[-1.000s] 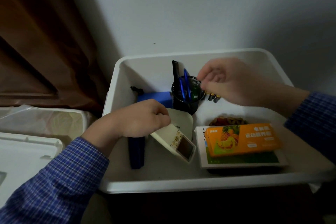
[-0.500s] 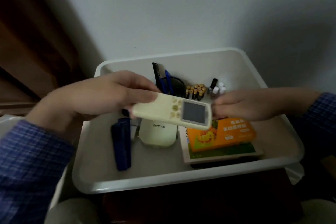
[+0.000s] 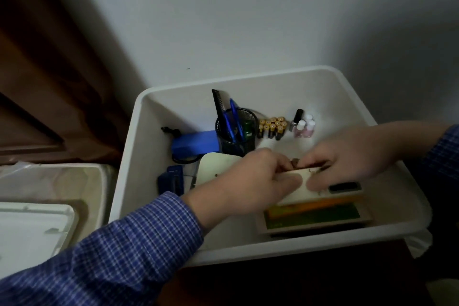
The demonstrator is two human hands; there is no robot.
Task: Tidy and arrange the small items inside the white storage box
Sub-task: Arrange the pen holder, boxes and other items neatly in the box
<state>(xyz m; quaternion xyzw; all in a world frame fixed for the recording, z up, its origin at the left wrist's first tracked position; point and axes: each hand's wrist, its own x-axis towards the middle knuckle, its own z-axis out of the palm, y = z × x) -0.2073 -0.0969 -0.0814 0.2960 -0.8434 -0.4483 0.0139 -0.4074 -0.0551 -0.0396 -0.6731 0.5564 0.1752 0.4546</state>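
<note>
Though blurred, both hands' grip clasps the remote (image 3: 320, 190): left hand (image 3: 250, 181), right hand (image 3: 347, 156); boxes beneath half-hidden.

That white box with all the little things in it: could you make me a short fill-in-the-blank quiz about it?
1. Both hands hold a pale remote control above the ____ packet.
2. The black comb stands in the mesh ____.
3. The batteries stand near the white box's ____ wall.

Missing: orange; cup; back
</note>
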